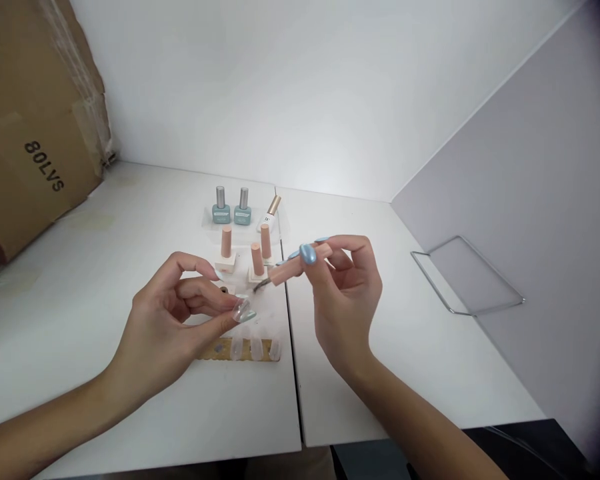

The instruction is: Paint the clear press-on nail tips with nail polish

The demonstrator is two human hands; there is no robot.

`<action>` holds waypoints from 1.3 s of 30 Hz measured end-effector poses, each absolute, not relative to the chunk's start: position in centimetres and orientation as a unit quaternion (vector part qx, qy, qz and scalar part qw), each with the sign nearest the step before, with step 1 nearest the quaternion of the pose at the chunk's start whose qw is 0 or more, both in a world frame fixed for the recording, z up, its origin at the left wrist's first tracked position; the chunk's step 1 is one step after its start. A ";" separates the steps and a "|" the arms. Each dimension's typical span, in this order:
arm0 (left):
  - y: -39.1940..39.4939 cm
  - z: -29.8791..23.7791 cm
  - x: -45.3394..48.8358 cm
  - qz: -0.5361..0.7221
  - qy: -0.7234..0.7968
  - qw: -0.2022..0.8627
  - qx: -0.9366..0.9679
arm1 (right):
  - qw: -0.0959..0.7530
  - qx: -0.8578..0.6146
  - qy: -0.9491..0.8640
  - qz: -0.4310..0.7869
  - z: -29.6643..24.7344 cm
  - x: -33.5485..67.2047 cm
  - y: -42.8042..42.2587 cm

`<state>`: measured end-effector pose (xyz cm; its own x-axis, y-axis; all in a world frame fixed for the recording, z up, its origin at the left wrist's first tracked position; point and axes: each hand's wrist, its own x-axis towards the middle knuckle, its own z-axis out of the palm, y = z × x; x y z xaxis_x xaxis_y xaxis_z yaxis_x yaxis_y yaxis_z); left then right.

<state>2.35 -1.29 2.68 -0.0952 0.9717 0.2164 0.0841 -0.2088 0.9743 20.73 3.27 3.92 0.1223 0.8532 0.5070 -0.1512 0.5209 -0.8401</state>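
Between the thumb and fingertips of my left hand (pixel 175 313) is a clear false nail (pixel 241 309), tilted up. My right hand (pixel 347 293) grips the pink cap of a nail polish brush (pixel 287 270). Its dark bristles point down and left, close to the false nail; whether they touch it I cannot tell. Behind my left fingers, the dark open neck of a bottle (pixel 225 290) shows, mostly hidden. Below my hands, several clear false nails (pixel 256 348) sit on a wooden strip (pixel 215 351).
Three pink-capped polish bottles (pixel 227 250) stand just behind my hands. Farther back, a clear tray (pixel 210 230) holds two teal bottles (pixel 221 212) and a tilted white one with a gold cap (pixel 270 215). A cardboard box (pixel 35 133) is at left, a metal wire frame (pixel 467 273) at right.
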 end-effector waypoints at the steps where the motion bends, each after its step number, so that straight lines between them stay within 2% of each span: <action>1: -1.3 2.6 2.4 0.558 0.487 0.395 0.544 | 0.678 -0.332 -0.542 0.369 3.9 20.8 3.4; 9: -1.2 2.9 2.3 0.557 0.491 0.384 0.548 | 0.694 -0.244 -0.602 0.310 3.9 20.7 3.0; 17: -1.3 2.8 2.6 0.559 0.494 0.365 0.557 | 0.671 -0.261 -0.611 0.330 4.0 20.7 2.9; 24: -1.4 2.1 2.1 0.559 0.483 0.346 0.578 | 0.704 -0.317 -0.560 0.299 4.0 20.7 3.3; 31: -1.3 2.4 2.4 0.560 0.489 0.343 0.575 | 0.694 -0.232 -0.615 0.295 3.9 20.7 2.9; 39: -1.5 2.1 2.2 0.561 0.479 0.335 0.586 | 0.699 -0.292 -0.570 0.318 4.0 20.5 3.1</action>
